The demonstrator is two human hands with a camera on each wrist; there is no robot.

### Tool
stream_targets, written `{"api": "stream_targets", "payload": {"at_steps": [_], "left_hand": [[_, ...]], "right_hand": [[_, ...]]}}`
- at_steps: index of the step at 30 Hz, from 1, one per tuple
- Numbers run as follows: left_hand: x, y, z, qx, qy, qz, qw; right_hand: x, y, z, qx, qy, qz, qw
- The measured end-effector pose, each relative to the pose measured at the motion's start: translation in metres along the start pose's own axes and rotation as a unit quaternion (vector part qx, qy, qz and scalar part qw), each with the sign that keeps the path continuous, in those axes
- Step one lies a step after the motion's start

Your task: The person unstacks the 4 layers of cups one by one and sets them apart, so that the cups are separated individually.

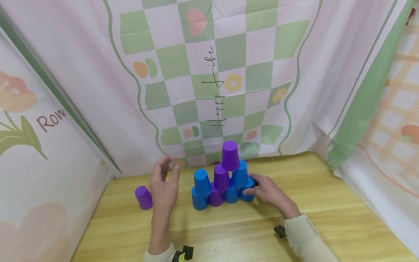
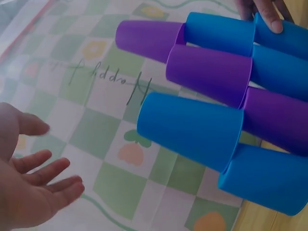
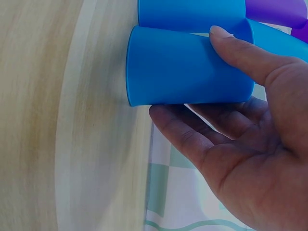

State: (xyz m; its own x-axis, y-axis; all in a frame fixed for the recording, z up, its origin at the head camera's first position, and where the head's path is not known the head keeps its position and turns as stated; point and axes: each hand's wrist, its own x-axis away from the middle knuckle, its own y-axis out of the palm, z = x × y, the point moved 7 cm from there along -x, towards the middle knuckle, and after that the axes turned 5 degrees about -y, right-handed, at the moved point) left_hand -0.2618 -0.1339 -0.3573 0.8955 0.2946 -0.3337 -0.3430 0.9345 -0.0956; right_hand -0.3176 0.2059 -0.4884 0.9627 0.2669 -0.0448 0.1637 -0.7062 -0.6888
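Note:
Upside-down plastic cups stand stacked in tiers. The bottom row has a blue cup at its left end, then a purple cup and two more blue ones. Above sit a blue cup, a purple cup and another blue cup. One purple cup tops the right part. My right hand grips the bottom row's right-end blue cup, thumb on one side and fingers on the other. My left hand is raised left of the stack, fingers spread, holding nothing.
A single purple cup stands upside down on the wooden table, left of my left hand. Behind the stack hangs a checked curtain, close to the table's back edge. More patterned cloth borders the left side.

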Motion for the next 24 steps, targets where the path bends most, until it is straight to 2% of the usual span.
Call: {"api": "stream_targets", "payload": {"at_steps": [3, 9, 17, 24], "left_hand": [[0.001, 0.008, 0.004, 0.016, 0.014, -0.022, 0.9996], [0.002, 0.026, 0.011, 0.019, 0.038, -0.065, 0.997], [0.003, 0.053, 0.027, 0.006, 0.086, -0.099, 0.9914], [0.003, 0.073, 0.032, 0.001, 0.104, -0.125, 0.9867]], "right_hand": [[0.0, 0.0, -0.001, -0.003, -0.002, 0.0, 1.0], [0.001, 0.0, 0.0, -0.008, 0.002, 0.0, 1.0], [0.0, -0.001, 0.0, -0.006, 0.004, 0.002, 1.0], [0.0, 0.0, 0.0, -0.007, 0.006, 0.0, 1.0]]}}
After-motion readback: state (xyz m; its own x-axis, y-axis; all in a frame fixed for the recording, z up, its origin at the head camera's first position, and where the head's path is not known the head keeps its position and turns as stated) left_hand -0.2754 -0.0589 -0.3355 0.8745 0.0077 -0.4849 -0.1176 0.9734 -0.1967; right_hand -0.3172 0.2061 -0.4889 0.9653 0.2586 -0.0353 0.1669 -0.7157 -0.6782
